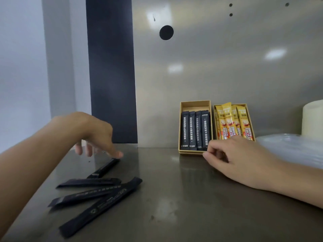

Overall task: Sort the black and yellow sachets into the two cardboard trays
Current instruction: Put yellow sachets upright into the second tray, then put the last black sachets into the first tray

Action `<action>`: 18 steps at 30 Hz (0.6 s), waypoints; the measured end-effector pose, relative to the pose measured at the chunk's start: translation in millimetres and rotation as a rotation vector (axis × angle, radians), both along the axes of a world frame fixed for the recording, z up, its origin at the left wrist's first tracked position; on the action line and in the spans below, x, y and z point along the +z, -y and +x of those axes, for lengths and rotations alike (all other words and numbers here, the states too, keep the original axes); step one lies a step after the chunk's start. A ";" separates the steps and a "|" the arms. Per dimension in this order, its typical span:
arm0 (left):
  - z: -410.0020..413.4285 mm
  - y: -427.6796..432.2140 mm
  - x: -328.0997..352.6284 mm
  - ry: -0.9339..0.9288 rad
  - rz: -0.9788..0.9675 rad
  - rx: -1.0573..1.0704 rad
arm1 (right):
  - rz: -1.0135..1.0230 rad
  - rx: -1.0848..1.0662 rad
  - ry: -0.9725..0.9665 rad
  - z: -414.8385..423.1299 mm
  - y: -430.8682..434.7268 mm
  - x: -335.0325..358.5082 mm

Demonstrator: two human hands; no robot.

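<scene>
Several black sachets (97,194) lie loose on the steel counter at the lower left. My left hand (94,133) hovers over them, fingers pointing down, its index fingertip at the far end of the rearmost loose black sachet (104,167). Against the back wall stand two cardboard trays: the left tray (195,104) holds several black sachets (194,130) side by side, the right tray (251,126) holds several yellow sachets (232,121). My right hand (234,158) rests on the counter just in front of the trays, fingers loosely curled, holding nothing.
A steel wall with a round black hole (166,32) rises behind the trays. A dark vertical panel (111,75) stands at the back left. A cream roll (312,117) and clear plastic wrap (293,147) lie at the right.
</scene>
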State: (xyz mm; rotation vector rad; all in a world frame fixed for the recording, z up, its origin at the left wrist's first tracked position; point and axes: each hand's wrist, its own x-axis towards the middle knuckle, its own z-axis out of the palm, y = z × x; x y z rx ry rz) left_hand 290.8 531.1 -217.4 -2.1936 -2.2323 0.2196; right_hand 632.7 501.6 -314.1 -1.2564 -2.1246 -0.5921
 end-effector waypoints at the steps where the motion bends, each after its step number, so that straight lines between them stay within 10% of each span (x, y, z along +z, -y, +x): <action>1: -3.4 -0.1 0.1 -0.018 -0.063 0.048 | -0.004 0.003 0.000 0.3 0.1 0.0; 18: 2.2 27.7 4.5 0.344 -0.199 -0.232 | -0.107 0.020 -0.023 0.0 -2.5 0.8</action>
